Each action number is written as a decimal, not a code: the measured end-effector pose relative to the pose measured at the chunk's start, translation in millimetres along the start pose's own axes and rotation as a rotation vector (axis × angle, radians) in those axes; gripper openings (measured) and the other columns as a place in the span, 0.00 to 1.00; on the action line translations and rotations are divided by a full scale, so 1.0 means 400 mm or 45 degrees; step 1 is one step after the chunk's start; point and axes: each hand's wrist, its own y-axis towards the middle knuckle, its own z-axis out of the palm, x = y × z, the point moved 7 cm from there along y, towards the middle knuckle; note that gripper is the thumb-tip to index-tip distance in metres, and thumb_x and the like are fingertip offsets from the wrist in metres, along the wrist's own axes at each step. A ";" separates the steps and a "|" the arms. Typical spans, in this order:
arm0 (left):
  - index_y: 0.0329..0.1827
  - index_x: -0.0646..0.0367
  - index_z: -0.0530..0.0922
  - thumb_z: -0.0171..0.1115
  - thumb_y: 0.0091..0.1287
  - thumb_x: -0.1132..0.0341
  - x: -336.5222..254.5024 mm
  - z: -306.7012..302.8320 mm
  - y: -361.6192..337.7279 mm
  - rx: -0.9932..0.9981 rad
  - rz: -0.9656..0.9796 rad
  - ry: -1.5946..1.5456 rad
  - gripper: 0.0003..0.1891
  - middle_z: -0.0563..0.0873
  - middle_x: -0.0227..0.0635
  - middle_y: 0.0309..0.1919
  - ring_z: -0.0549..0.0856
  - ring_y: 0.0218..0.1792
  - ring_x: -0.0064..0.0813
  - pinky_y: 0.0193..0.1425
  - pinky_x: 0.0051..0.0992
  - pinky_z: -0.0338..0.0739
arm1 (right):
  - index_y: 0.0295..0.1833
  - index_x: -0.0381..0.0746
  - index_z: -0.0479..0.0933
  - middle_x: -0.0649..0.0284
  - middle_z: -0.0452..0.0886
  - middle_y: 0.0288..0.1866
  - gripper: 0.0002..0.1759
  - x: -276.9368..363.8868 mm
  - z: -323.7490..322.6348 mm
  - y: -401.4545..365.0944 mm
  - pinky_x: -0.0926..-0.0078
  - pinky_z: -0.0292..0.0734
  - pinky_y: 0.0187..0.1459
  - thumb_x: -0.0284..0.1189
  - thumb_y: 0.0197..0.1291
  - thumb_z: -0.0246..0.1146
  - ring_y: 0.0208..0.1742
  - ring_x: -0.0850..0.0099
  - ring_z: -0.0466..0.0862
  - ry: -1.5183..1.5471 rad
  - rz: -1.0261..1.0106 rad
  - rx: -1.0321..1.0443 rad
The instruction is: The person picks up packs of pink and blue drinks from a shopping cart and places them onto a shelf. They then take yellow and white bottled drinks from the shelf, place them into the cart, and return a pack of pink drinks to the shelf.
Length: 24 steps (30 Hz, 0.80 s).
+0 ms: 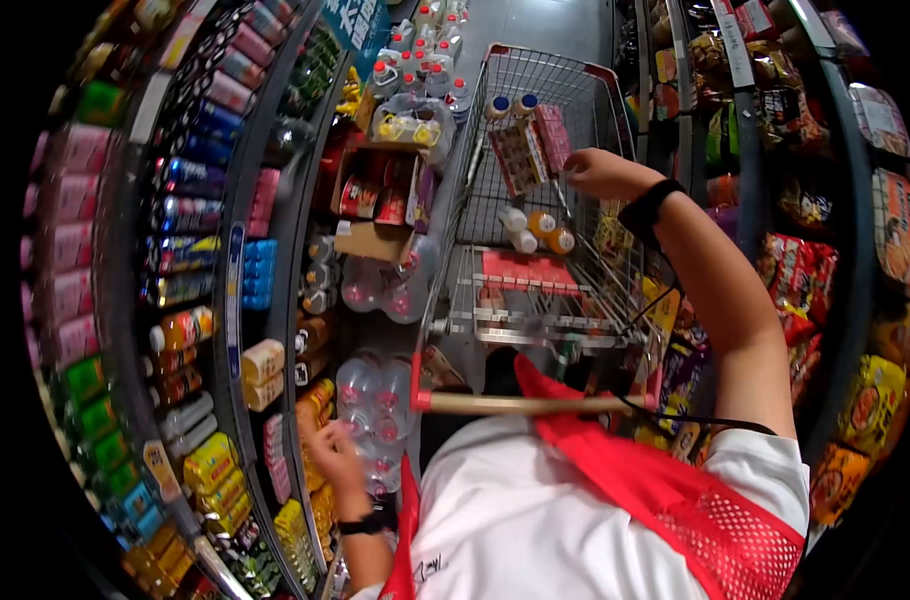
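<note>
My right hand point(610, 173) reaches over the shopping cart point(620, 100), its fingers closed at the right edge of a pink carton pack point(553, 138). Leaning beside that pack in the basket is a patterned brown-and-pink box point(521, 158). Two blue-capped bottles point(511, 106) stand farther forward, and several white bottles point(518, 230) and orange-capped bottles point(552, 231) lie nearer to me. My left hand point(335, 455) hangs left of the cart handle point(525, 404), near wrapped packs of large clear bottles point(373, 400). It is blurred, with the fingers partly bent.
Drink shelves point(230, 200) line the left side, and shelves of bagged snacks and noodles point(800, 260) line the right. An open cardboard box point(380, 190) sits on stacked goods left of the cart. Red-capped jugs point(420, 70) stand on the floor ahead.
</note>
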 end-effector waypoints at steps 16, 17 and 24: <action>0.66 0.55 0.79 0.71 0.59 0.61 -0.415 0.432 -0.030 0.326 0.432 0.710 0.29 0.81 0.48 0.67 0.84 0.57 0.51 0.60 0.43 0.78 | 0.76 0.48 0.70 0.49 0.71 0.79 0.40 -0.403 0.053 0.936 0.48 0.74 0.73 0.46 0.61 0.74 0.76 0.45 0.74 -0.633 0.181 -0.382; 0.63 0.53 0.81 0.72 0.59 0.60 -0.414 0.429 -0.022 0.305 0.443 0.730 0.27 0.82 0.47 0.66 0.84 0.55 0.50 0.58 0.42 0.79 | 0.75 0.49 0.71 0.48 0.74 0.76 0.38 -0.489 0.079 1.017 0.48 0.77 0.70 0.46 0.61 0.74 0.74 0.44 0.77 -0.644 0.114 -0.576; 0.53 0.42 0.88 0.75 0.55 0.59 -0.418 0.410 0.001 0.222 0.471 0.711 0.20 0.85 0.35 0.64 0.87 0.50 0.38 0.51 0.34 0.80 | 0.52 0.39 0.79 0.48 0.85 0.50 0.17 -0.323 0.034 0.723 0.54 0.80 0.50 0.34 0.61 0.71 0.52 0.43 0.85 -0.241 -0.291 -0.906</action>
